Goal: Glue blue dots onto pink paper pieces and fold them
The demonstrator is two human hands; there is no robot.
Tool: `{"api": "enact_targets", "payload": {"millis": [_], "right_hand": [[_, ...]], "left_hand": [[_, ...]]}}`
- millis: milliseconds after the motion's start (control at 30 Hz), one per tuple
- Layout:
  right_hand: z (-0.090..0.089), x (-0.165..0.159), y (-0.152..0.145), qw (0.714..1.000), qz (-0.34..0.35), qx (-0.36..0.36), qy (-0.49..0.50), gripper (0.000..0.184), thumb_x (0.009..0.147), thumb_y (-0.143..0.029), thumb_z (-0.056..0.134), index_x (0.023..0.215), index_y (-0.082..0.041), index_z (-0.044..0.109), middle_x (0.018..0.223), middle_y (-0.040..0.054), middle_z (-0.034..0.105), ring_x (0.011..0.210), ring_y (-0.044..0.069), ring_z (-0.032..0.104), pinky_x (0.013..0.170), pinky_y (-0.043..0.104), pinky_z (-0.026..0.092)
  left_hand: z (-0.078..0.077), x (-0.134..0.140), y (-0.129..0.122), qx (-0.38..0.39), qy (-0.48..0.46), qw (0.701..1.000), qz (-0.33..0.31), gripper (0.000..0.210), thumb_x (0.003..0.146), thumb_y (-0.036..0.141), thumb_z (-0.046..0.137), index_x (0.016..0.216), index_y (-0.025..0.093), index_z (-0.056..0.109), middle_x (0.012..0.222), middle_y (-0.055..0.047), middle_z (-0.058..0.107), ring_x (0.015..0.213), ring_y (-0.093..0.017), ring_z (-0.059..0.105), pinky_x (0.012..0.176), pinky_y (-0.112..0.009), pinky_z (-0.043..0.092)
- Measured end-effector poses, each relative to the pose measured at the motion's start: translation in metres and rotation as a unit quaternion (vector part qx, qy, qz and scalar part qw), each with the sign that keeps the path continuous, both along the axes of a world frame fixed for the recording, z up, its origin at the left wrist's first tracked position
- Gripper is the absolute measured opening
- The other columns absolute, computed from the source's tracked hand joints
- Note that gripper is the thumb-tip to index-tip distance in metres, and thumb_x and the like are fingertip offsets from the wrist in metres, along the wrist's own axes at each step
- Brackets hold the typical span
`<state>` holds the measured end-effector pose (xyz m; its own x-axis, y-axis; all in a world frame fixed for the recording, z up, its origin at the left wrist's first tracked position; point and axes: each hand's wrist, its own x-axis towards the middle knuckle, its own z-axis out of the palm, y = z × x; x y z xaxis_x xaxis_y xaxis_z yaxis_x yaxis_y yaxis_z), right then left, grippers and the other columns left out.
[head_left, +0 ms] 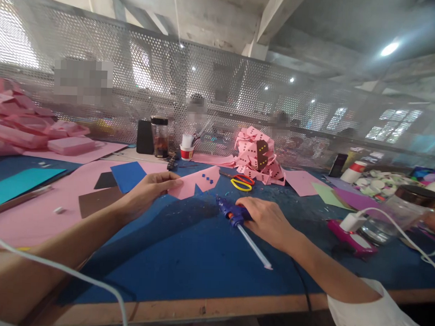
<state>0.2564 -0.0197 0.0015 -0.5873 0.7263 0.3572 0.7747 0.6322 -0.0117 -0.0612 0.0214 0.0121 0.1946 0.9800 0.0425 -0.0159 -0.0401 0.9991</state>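
Pinched between the thumb and fingers of my left hand [158, 184] is a cut piece of pink paper [188, 185], with several small blue squares on its right part and a notch in its lower edge. My right hand [267, 217] is wrapped round a blue glue gun [230, 211], whose nozzle points up and left towards the paper without touching it. A clear glue stick [253, 247] sticks out of the gun's back. Red and yellow scissors [243, 181] lie just beyond the gun.
Pink dotted paper pieces [251, 152] are heaped behind the scissors. Blue, black and brown sheets lie on pink paper [60, 181] at left. A jar [160, 137], a paper cup [186, 151] and a pink power strip [352, 238] stand around. A white cable [74, 272] crosses the lower left.
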Motion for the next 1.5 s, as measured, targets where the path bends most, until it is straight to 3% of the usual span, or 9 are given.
{"api": "enact_targets", "payload": {"millis": [167,400,767,867,967,1067,1200,1300,1500], "right_hand": [[0.002,0.000,-0.004,0.999,-0.042,0.000,-0.028,0.036,0.087,-0.025,0.053,0.122,-0.021,0.045,0.110,0.0085,0.061,0.104,0.025,0.057,0.087,0.037,0.041],[-0.010,0.010,-0.016,0.994,-0.073,-0.014,-0.083,0.042,0.088,-0.021,0.044,0.130,-0.020,0.042,0.110,0.0099,0.058,0.104,0.025,0.055,0.095,0.045,0.035],[-0.020,0.024,-0.021,0.986,-0.119,-0.010,-0.114,0.039,0.087,-0.020,0.042,0.126,-0.017,0.050,0.108,0.0113,0.057,0.102,0.026,0.053,0.089,0.042,0.038],[-0.010,0.023,-0.023,0.990,-0.116,0.008,-0.078,0.038,0.086,-0.025,0.049,0.124,-0.018,0.052,0.109,0.0116,0.056,0.102,0.027,0.053,0.089,0.043,0.038],[0.006,0.016,-0.020,0.993,-0.106,0.005,0.054,0.034,0.086,-0.033,0.055,0.118,-0.022,0.056,0.109,0.0097,0.057,0.102,0.025,0.054,0.091,0.043,0.039],[0.021,0.001,-0.012,0.957,-0.072,-0.112,0.258,0.031,0.086,-0.036,0.055,0.114,-0.022,0.056,0.106,0.0060,0.060,0.090,0.017,0.059,0.084,0.034,0.045],[0.027,-0.023,-0.001,0.850,-0.010,-0.285,0.443,0.033,0.083,-0.038,0.058,0.109,-0.018,0.058,0.100,0.0054,0.064,0.088,0.016,0.061,0.076,0.030,0.046],[0.022,-0.034,0.004,0.800,0.006,-0.309,0.514,0.025,0.081,-0.034,0.058,0.100,-0.018,0.060,0.090,0.0021,0.064,0.077,0.013,0.059,0.068,0.026,0.042],[0.008,-0.037,0.008,0.758,0.003,-0.326,0.565,0.018,0.075,-0.030,0.060,0.089,-0.018,0.059,0.071,-0.0020,0.059,0.063,0.011,0.053,0.060,0.025,0.040]], "left_hand": [[0.001,0.000,0.001,0.024,0.006,1.000,0.000,0.019,0.075,0.033,0.072,0.077,0.015,0.064,0.067,0.002,0.058,0.061,-0.008,0.051,0.055,-0.017,0.040],[0.006,0.003,-0.004,0.032,-0.007,0.999,-0.006,0.021,0.072,0.034,0.073,0.076,0.015,0.064,0.068,0.001,0.059,0.062,-0.010,0.053,0.058,-0.020,0.041],[0.002,0.004,-0.005,0.013,-0.030,0.999,-0.030,0.022,0.074,0.035,0.072,0.079,0.017,0.061,0.068,0.001,0.061,0.060,-0.011,0.056,0.055,-0.020,0.043],[0.003,0.007,-0.009,-0.009,-0.036,0.999,-0.035,0.023,0.074,0.037,0.072,0.080,0.018,0.060,0.067,0.001,0.061,0.056,-0.011,0.056,0.051,-0.021,0.042],[0.006,0.014,-0.015,-0.001,-0.023,0.999,-0.032,0.024,0.073,0.038,0.071,0.079,0.018,0.060,0.063,0.002,0.060,0.050,-0.010,0.053,0.048,-0.021,0.040],[0.010,0.024,-0.021,0.030,0.003,0.999,-0.028,0.025,0.073,0.040,0.070,0.078,0.018,0.061,0.063,0.001,0.061,0.050,-0.011,0.053,0.048,-0.022,0.039],[0.011,0.038,-0.028,0.070,0.022,0.997,-0.011,0.024,0.076,0.042,0.067,0.081,0.019,0.063,0.065,0.001,0.063,0.053,-0.012,0.053,0.050,-0.022,0.038],[0.010,0.045,-0.033,0.093,0.053,0.994,-0.003,0.023,0.079,0.043,0.064,0.082,0.020,0.065,0.068,0.001,0.065,0.055,-0.012,0.054,0.053,-0.022,0.039],[0.004,0.052,-0.035,0.142,0.094,0.985,0.010,0.021,0.082,0.039,0.062,0.083,0.019,0.066,0.076,0.000,0.064,0.070,-0.014,0.054,0.065,-0.022,0.039]]}}
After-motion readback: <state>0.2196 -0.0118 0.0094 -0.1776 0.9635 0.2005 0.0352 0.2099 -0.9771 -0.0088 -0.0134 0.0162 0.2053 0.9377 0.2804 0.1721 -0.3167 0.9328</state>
